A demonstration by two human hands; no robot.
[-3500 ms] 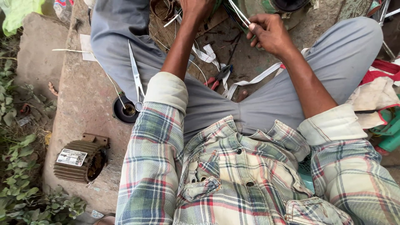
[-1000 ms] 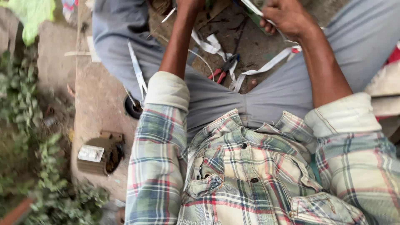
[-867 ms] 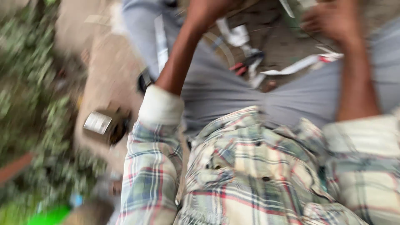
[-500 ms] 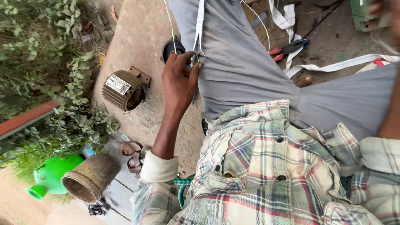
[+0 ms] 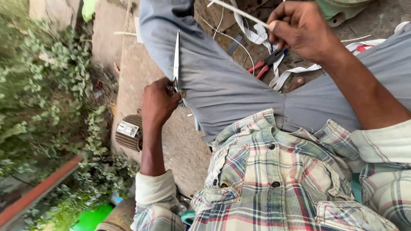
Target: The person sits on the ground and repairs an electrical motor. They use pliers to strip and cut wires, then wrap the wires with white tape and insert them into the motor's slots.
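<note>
Concrete ledge edged by green plants carries the seated person in grey trousers. Left hand has its fingers closed on the handles of scissors lying along the left thigh. Right hand pinches a thin white strip above red-handled pliers.

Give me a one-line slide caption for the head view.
Left hand grips scissors lying on the thigh; right hand pinches a white strip above red pliers.

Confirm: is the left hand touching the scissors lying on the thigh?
Touching. The head view shows the left hand closed around the handles of the scissors.
</note>
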